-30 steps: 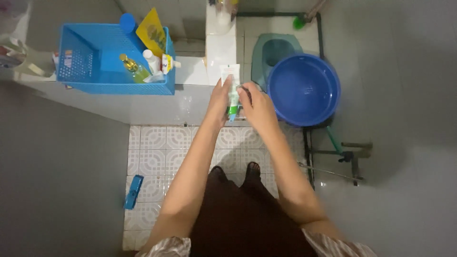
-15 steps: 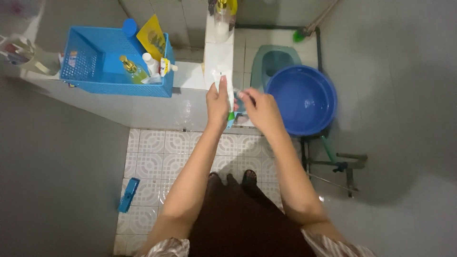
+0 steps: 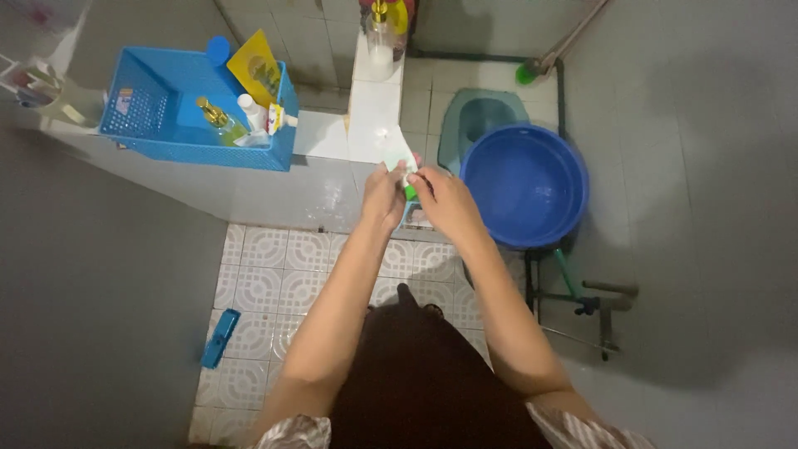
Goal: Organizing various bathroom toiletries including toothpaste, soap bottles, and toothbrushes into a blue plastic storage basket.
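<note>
Over the white tiled ledge [image 3: 332, 187], both my hands meet on one white tube with a green cap [image 3: 400, 163].

Item: squeeze tube, white body, green cap. Held in my left hand [image 3: 383, 194], fingers wrapped round its lower body. Its long axis runs away from me, flat sealed end far and a little left, cap end near. My right hand [image 3: 446, 202] closes in from the right, fingertips pinched at the cap; I cannot tell whether they grip the cap itself or something small beside it. The cap lies between the two hands, nearer the right fingertips. Adjacent: blue basin [image 3: 525, 185], just right of the right hand; blue basket [image 3: 193, 133] of bottles, well apart to the left on the ledge.
</note>
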